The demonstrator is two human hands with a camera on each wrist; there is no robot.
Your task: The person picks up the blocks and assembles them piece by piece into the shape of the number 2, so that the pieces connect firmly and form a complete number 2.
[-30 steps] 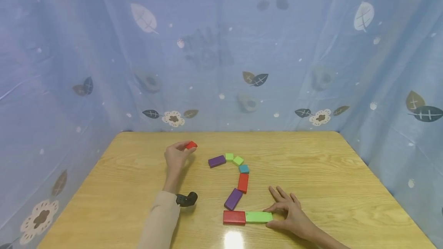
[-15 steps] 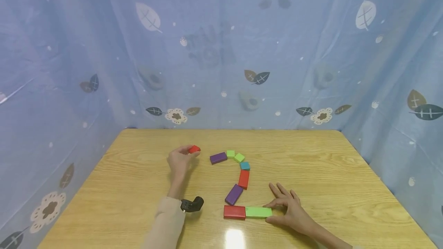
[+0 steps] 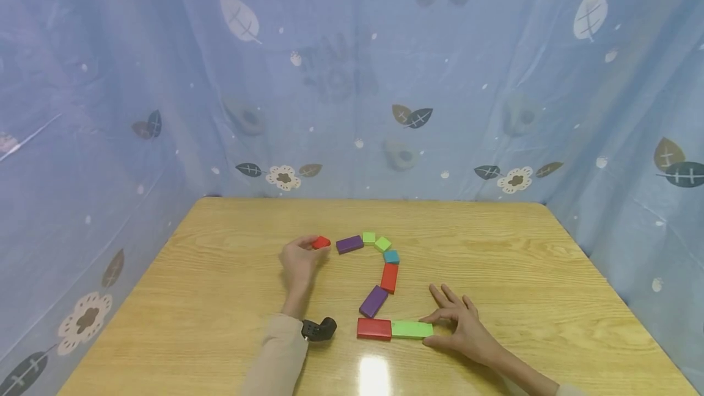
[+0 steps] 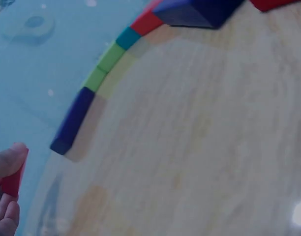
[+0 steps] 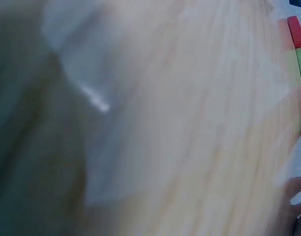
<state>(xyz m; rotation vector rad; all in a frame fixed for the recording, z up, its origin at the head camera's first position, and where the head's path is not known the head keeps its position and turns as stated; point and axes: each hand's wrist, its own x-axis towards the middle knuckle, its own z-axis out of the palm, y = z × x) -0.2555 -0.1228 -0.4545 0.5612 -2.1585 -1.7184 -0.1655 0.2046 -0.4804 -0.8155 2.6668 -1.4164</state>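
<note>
My left hand (image 3: pixel 299 267) pinches a small red block (image 3: pixel 321 242) between thumb and fingers, just left of the far purple block (image 3: pixel 349 244) and apart from it. In the left wrist view the held red block (image 4: pixel 15 178) shows at the left edge. My right hand (image 3: pixel 464 333) has thumb and index finger around the right end of a long light-green block (image 3: pixel 411 330), which lies on the table. That block's left end meets a red block (image 3: pixel 374 329). The right wrist view catches only parts of this hand at its right edge.
From the far purple block a curved row runs through two small green blocks (image 3: pixel 382 244), a teal block (image 3: pixel 392 256), a red block (image 3: pixel 389 278) and a near purple block (image 3: pixel 374 302). The wooden table (image 3: pixel 522 261) ends at a blue patterned curtain (image 3: pixel 352 78).
My left hand has moved right with the red block, closer to the far purple block. My right hand stays at the long green block. The head view has shifted slightly.
</note>
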